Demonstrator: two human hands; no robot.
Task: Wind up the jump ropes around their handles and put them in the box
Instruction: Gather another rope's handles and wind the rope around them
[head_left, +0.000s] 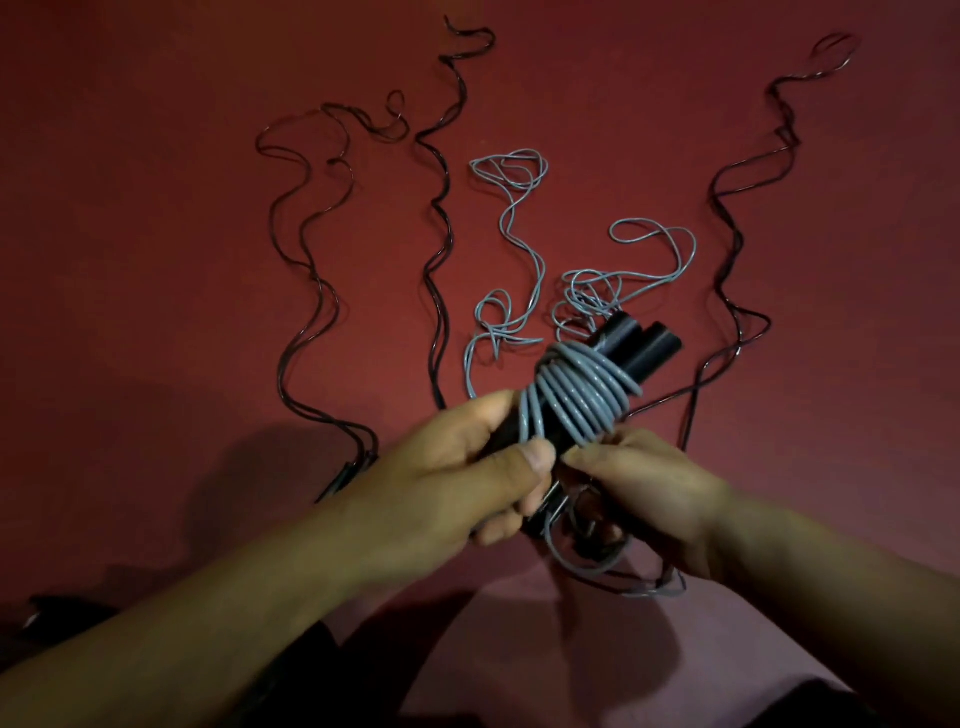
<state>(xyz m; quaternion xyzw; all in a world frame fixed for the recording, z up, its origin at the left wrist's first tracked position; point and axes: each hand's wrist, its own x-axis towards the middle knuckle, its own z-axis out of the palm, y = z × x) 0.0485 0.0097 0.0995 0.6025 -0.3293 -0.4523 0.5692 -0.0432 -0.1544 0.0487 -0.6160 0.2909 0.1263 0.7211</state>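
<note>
Nearest us, our left hand (467, 467) is wrapped round the lower end of the paired black handles (618, 358), thumb pressed over the last turn of grey rope (576, 400), prob. so the coil can't slip back while we work. Our right hand (639, 483) sits just beside it, thumb & fingertips pinching the loose grey strand under the coil; we can't see the fingers fully, but the pinch reads as tension control, keeping each wrap snug vs. the one before. Both hands nearly touch at the handles, held up off the red surface (156, 260). A slack loop of grey cord hangs below the right hand, w/ a bit of dark cord near it; which rope that dark bit belongs to we can't tell. Handles are side by side and tilted up-right, which gives one fat core to wind on, approx. seven or eight turns so far. Beyond them, the unwound grey tail (509, 171) lies in loose squiggles on the surface, running away from us, so plenty is left to take up. Further out, black jump ropes (441, 208) lie stretched lengthwise left & right, apart from each other, likely laid out to stop tangling and picked one at a time. Their handles seem to sit by our left forearm, dim. No box is in view, so we judge packing isn't near yet.
</note>
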